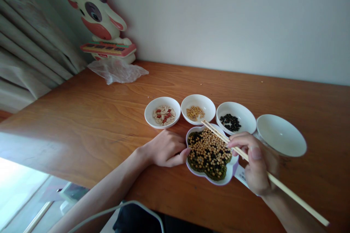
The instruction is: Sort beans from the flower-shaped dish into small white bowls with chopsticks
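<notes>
A flower-shaped white dish (191, 165) near the table's front edge holds a heap of mixed yellow, green and black beans (209, 153). My left hand (166, 149) rests on the table with its thumb and fingers curled against the dish's left rim. My right hand (255, 165) is closed on a pair of wooden chopsticks (287, 191). Their tips reach up-left over the dish's far rim, close to the bowl of yellow beans (198, 109).
Behind the dish stand a bowl of pale seeds and red bits (162, 113), a bowl of black beans (235, 117) and an empty white bowl (281, 134). A cow figure (101, 22) and a crumpled plastic bag (117, 71) sit at the back left. A cable (123, 205) hangs below the table edge.
</notes>
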The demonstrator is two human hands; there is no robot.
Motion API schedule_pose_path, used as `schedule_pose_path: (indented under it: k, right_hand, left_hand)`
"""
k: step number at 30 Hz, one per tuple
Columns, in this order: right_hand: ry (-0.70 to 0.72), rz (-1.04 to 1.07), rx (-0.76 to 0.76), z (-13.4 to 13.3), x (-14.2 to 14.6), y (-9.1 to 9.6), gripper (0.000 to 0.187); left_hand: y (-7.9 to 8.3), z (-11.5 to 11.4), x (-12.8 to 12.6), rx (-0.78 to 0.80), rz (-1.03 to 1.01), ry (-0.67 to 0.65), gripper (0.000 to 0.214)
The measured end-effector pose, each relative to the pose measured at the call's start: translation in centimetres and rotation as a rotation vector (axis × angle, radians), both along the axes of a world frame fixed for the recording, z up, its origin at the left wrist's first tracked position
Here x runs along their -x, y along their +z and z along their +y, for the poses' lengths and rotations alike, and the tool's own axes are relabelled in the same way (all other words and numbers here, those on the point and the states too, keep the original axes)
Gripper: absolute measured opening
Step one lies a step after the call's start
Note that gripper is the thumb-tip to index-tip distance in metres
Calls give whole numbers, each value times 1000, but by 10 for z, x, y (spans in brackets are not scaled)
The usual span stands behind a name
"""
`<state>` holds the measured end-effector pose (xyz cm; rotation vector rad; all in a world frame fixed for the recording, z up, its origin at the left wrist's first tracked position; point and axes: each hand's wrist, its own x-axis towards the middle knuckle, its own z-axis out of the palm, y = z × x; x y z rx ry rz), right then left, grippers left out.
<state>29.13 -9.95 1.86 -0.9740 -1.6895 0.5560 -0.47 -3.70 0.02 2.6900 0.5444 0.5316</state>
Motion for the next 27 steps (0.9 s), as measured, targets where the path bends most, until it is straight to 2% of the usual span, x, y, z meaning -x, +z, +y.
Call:
schedule_pose_path:
  k: [8, 18, 27]
  right_hand:
    - [-49, -24, 8, 0, 2, 1, 48]
    - [-65, -53, 4, -1, 2, 1, 45]
    - [-33, -67, 15, -1, 0, 2, 42]
  left_hand:
    - [1, 0, 0, 5, 9, -3, 54]
    - [0, 0, 0, 5, 32, 5, 55]
    - [2, 0, 0, 7, 27, -1, 55]
